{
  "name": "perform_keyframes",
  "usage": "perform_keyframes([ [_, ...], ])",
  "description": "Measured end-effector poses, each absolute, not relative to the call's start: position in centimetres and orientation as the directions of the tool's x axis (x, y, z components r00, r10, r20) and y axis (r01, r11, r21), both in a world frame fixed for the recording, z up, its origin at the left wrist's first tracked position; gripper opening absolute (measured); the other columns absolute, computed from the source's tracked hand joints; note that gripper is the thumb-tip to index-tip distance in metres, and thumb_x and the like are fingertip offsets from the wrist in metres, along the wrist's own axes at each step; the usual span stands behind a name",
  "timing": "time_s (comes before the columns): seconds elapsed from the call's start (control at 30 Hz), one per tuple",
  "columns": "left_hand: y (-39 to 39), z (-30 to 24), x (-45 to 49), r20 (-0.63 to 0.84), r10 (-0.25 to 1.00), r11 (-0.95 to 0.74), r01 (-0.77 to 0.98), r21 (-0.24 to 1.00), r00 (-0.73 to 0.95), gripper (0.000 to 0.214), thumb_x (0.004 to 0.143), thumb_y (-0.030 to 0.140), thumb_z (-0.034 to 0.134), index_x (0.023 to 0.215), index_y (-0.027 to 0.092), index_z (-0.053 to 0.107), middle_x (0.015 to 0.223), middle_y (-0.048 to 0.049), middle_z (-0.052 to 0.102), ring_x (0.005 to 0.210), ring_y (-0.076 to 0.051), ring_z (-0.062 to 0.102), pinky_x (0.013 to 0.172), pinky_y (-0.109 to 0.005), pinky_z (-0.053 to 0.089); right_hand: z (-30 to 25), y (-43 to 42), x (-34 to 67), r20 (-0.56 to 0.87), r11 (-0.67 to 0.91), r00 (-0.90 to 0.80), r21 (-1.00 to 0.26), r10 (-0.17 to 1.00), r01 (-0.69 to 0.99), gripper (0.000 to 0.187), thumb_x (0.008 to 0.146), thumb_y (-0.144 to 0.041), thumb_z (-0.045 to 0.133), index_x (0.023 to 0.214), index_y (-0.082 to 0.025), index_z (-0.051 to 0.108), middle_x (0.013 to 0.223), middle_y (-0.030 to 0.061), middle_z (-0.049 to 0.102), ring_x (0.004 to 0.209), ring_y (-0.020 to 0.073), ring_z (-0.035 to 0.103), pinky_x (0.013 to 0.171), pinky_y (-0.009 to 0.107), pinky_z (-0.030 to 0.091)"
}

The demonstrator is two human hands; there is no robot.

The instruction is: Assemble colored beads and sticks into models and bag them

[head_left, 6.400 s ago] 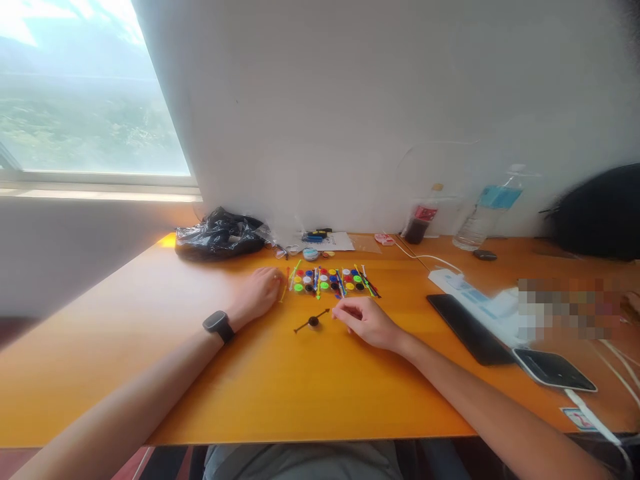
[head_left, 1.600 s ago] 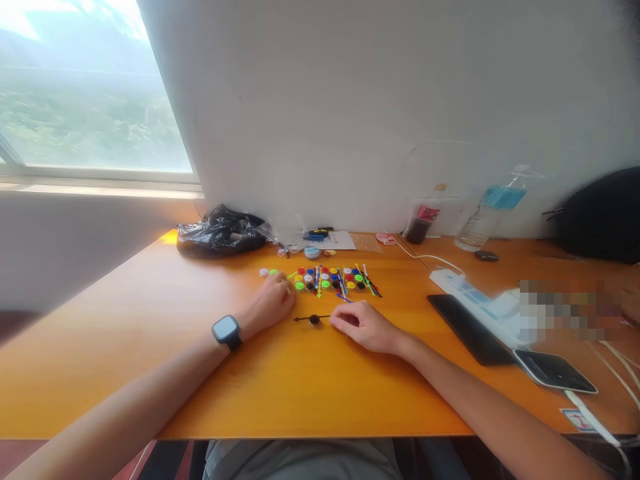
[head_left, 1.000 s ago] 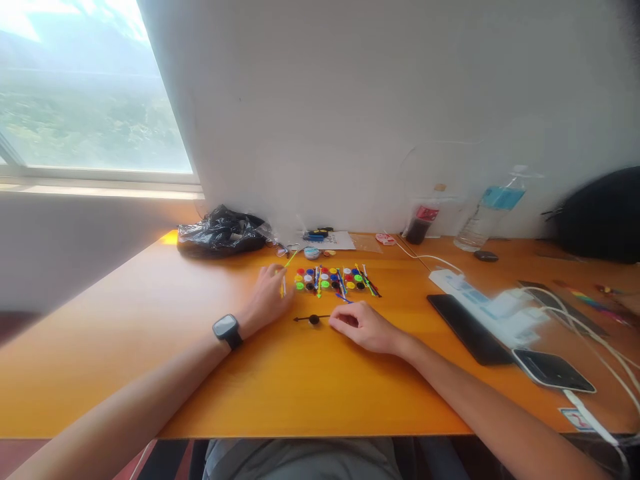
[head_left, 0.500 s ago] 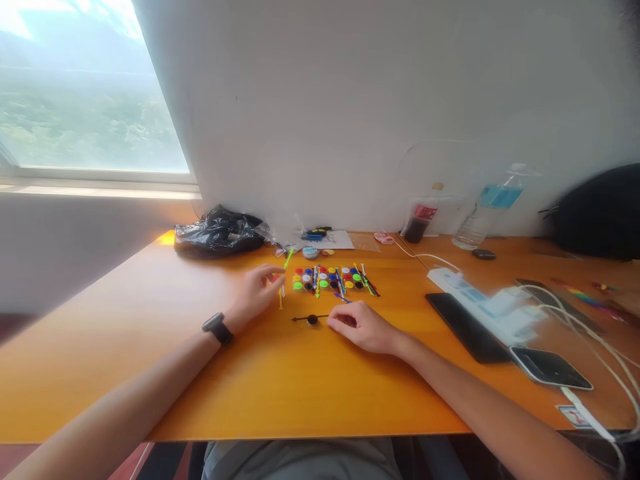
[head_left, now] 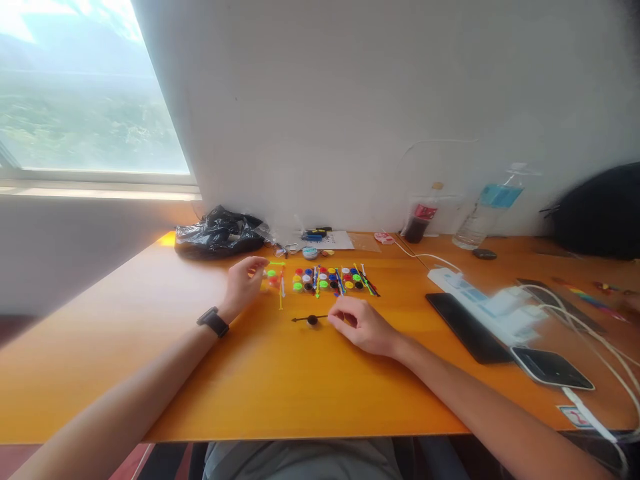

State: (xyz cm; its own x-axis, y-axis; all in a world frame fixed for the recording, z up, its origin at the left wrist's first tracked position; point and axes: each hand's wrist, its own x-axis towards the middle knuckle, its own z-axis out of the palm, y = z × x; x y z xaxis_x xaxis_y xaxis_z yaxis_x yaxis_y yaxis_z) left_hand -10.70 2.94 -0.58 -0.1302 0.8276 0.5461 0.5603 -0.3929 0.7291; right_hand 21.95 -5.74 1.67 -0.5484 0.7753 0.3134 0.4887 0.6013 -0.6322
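Observation:
My left hand (head_left: 244, 288), a dark watch on its wrist, is closed with its fingertips at one end of a thin green arrow-shaped stick (head_left: 277, 263). Below those fingers lie green and red round caps (head_left: 273, 278), with a yellow stick (head_left: 281, 298) and a white one beside them. My right hand (head_left: 363, 325) rests on the table, its fingers pinched at the right end of a black arrow-shaped stick (head_left: 300, 319). A round black piece (head_left: 313, 320) sits at the middle of that stick.
Several groups of coloured caps (head_left: 324, 284) and sticks lie beyond my hands. A black plastic bag (head_left: 217, 233) stands back left. To the right are a power strip (head_left: 465, 293), a black tablet-like slab (head_left: 465, 327), a phone (head_left: 550, 367), cables and two bottles.
My left hand has moved left and slightly back, and the green stick has swung from upright-slanted to nearly level. My right hand and the black stick have hardly moved.

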Motion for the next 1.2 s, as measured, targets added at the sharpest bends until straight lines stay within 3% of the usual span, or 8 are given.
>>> perform_keyframes([
  [0.13,2.9,-1.0,-10.8,0.608,0.791,-0.413,0.668,0.619,-0.074,0.026,0.092,0.027,0.056,0.108,0.02,0.077,0.112,-0.0073,0.077,0.102,-0.024,0.073,0.091,-0.038,0.057,2.0,-5.9,22.0,0.418,0.686,-0.56,-0.573,0.715,0.449,0.011,0.098,-0.028,0.063,0.098,-0.022,0.073,0.113,0.0083,0.063,0.094,0.0194,0.063,0.087,0.034,0.053],
  [0.2,2.9,-1.3,-10.6,0.602,0.799,-0.415,0.71,0.569,-0.016,0.029,0.091,0.03,0.061,0.115,0.02,0.075,0.117,-0.0089,0.074,0.108,-0.027,0.072,0.096,-0.041,0.057,2.0,-5.8,22.0,0.444,0.734,-0.598,-0.529,0.667,0.426,0.014,0.096,-0.026,0.068,0.107,-0.025,0.076,0.128,0.0101,0.062,0.117,0.0255,0.06,0.107,0.043,0.048],
  [0.27,3.0,-1.6,-10.4,0.575,0.817,-0.425,0.721,0.548,0.044,0.034,0.091,0.033,0.063,0.121,0.019,0.072,0.122,-0.0104,0.071,0.109,-0.028,0.072,0.094,-0.04,0.06,1.9,-5.8,22.0,0.431,0.764,-0.648,-0.503,0.628,0.405,0.023,0.093,-0.025,0.071,0.116,-0.027,0.076,0.137,0.0103,0.061,0.129,0.0287,0.054,0.115,0.049,0.042],
  [0.47,3.3,-2.0,-9.7,0.511,0.847,-0.457,0.694,0.557,0.147,0.038,0.094,0.037,0.061,0.126,0.018,0.07,0.121,-0.0109,0.068,0.091,-0.022,0.074,0.084,-0.037,0.065,1.6,-5.8,21.8,0.398,0.779,-0.699,-0.502,0.594,0.377,0.028,0.094,-0.026,0.071,0.122,-0.024,0.074,0.119,0.0103,0.07,0.117,0.0259,0.059,0.108,0.044,0.048],
  [0.67,3.4,-2.2,-9.9,0.528,0.84,-0.469,0.652,0.596,0.122,0.034,0.093,0.032,0.059,0.121,0.019,0.072,0.119,-0.01,0.07,0.095,-0.022,0.073,0.083,-0.034,0.065,1.5,-5.3,21.8,0.418,0.748,-0.638,-0.512,0.646,0.422,0.01,0.097,-0.022,0.066,0.097,-0.022,0.075,0.093,0.007,0.074,0.093,0.0229,0.063,0.087,0.038,0.052],
  [0.93,3.7,-2.6,-10.1,0.523,0.847,-0.452,0.64,0.622,0.089,0.034,0.088,0.024,0.058,0.117,0.019,0.073,0.117,-0.0098,0.071,0.098,-0.023,0.075,0.08,-0.032,0.065,1.9,-5.0,22.5,0.462,0.724,-0.56,-0.498,0.688,0.477,0.027,0.095,-0.021,0.067,0.069,-0.021,0.06,0.075,0.002,0.067,0.079,0.0193,0.058,0.079,0.036,0.047],
  [1.13,3.4,-1.9,-10.1,0.506,0.86,-0.434,0.618,0.656,0.067,0.033,0.084,0.02,0.055,0.111,0.017,0.073,0.115,-0.0104,0.072,0.099,-0.023,0.074,0.08,-0.034,0.064,2.2,-4.6,22.7,0.485,0.699,-0.504,-0.5,0.715,0.511,0.009,0.091,-0.026,0.074,0.087,-0.022,0.067,0.092,0.0043,0.066,0.093,0.0217,0.06,0.088,0.037,0.048],
  [1.2,3.4,-1.9,-10.1,0.5,0.864,-0.425,0.62,0.659,0.061,0.033,0.083,0.019,0.054,0.111,0.017,0.072,0.114,-0.0106,0.072,0.097,-0.023,0.074,0.08,-0.035,0.064,2.2,-4.6,22.7,0.483,0.691,-0.494,-0.481,0.723,0.54,0.016,0.087,-0.028,0.079,0.099,-0.024,0.069,0.106,0.0065,0.067,0.105,0.0249,0.06,0.096,0.04,0.048],
])
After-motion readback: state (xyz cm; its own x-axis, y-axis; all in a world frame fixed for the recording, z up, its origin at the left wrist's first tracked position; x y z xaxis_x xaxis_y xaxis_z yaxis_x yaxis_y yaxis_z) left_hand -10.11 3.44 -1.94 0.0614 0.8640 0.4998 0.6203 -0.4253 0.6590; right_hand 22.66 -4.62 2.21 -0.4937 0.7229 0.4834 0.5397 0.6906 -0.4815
